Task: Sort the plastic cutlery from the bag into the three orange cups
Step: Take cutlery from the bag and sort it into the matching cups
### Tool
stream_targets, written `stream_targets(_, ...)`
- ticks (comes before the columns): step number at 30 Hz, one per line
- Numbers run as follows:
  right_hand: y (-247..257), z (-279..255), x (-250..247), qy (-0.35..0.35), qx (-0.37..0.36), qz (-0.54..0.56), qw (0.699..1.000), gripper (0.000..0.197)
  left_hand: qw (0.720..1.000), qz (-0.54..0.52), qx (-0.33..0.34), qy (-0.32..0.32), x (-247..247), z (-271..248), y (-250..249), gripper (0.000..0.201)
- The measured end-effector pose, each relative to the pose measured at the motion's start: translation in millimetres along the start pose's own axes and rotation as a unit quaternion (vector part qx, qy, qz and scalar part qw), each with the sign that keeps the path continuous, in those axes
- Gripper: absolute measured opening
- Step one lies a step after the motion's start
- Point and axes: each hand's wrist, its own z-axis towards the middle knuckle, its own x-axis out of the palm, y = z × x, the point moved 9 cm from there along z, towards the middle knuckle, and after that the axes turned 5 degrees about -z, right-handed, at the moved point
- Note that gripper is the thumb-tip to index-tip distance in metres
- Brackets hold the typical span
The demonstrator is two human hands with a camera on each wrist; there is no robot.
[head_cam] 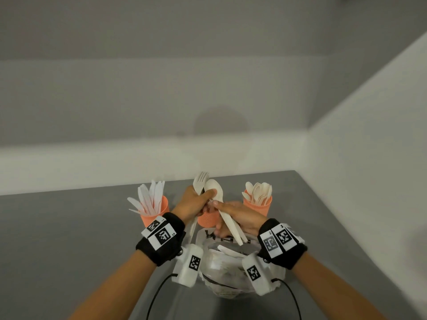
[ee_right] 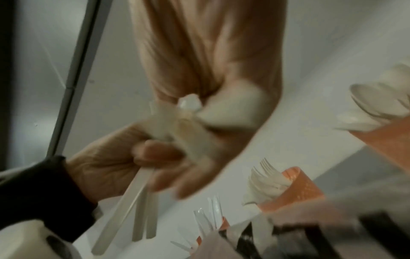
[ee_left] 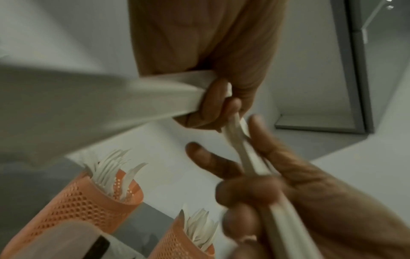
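Note:
Above the middle orange cup (head_cam: pixel 208 220), my left hand (head_cam: pixel 195 202) grips a white fork (head_cam: pixel 200 181) and a white spoon (head_cam: pixel 215 190), heads up. My right hand (head_cam: pixel 235 215) meets it from the right and pinches the spoon's long handle (head_cam: pixel 232 229). In the left wrist view its fingers (ee_left: pixel 250 191) curl round pale handles. The left cup (head_cam: pixel 154 212) holds knives, the right cup (head_cam: pixel 258 205) spoons. The forks in the middle cup (ee_right: pixel 295 189) show in the right wrist view. The clear bag (head_cam: pixel 227 271) of cutlery lies below my wrists.
All three cups and the bag sit on a grey tabletop (head_cam: pixel 69 239). White walls close off the table's back (head_cam: pixel 138 158) and right (head_cam: pixel 358 181). Camera cables (head_cam: pixel 159 289) hang from both wrists near the bag.

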Motion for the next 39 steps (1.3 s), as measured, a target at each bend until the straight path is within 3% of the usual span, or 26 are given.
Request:
stream_targets(1,7.3,2.9,-10.8,-0.043,-0.032,-0.020,0.998,0.023,1.000,0.013,0.009,-0.015,1.2,2.1,-1.9,0.029)
stream_targets(3,15.7,6.1,-25.8,-0.105,-0.057,-0.039,0.992,0.029,0.999,0.023,0.031,-0.033,6.9,4.5,-6.6,0.028)
stream_targets(7,24.8,4.6,-41.2,-0.158,-0.072,-0.033,0.984,0.032,0.998,-0.032,0.055,-0.002,28.6,7.4,-15.1,0.014)
stream_targets(11,22.0,-0.4,-82.9,-0.252,-0.084,0.056,0.962,0.023,0.994,-0.102,0.024,-0.008,30.4,17.0,-10.0,0.027)
stream_targets(15,21.7,-21.8,-129.7,-0.350,-0.124,0.205,0.906,0.023,0.982,-0.141,-0.001,-0.121,-5.8,27.9,2.8,0.045)
stream_targets(19,31.9,-29.7,-165.7,-0.410,-0.162,0.232,0.867,0.042,0.963,-0.147,0.031,-0.226,-41.4,41.8,3.5,0.053)
stream_targets(22,35.1,-24.0,-186.0,-0.447,-0.172,0.230,0.847,0.048,0.948,-0.172,0.063,-0.261,-50.7,54.5,-2.0,0.055)
stream_targets(33,13.8,10.0,-216.4,-0.505,-0.196,0.196,0.817,0.046,0.973,-0.094,0.073,-0.197,-0.7,106.0,9.1,0.063)
stream_targets(39,-16.1,21.3,-212.7,-0.509,-0.146,0.121,0.840,0.043,0.980,0.093,0.073,-0.161,7.8,115.6,27.3,0.060)
